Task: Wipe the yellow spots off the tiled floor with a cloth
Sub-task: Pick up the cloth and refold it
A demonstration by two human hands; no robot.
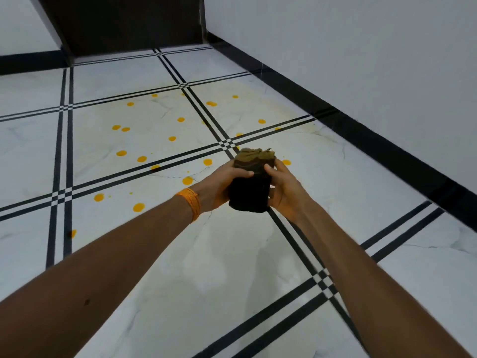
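Note:
A folded black cloth (pixel 249 193), stained yellow-brown along its top edge, is held above the floor between both hands. My left hand (pixel 219 186) grips its left side and wears an orange thread band at the wrist. My right hand (pixel 285 188) grips its right side. Several yellow spots (pixel 142 158) dot the white marble tiles (pixel 206 254) ahead and to the left of the cloth; one yellow spot (pixel 286 162) lies just right of the cloth's top. A pale yellowish smear covers the tiles around them.
Black double stripes (pixel 62 151) cross the floor in a grid. A white wall with a black skirting (pixel 361 130) runs along the right. A dark door or panel (pixel 129 24) stands at the far end.

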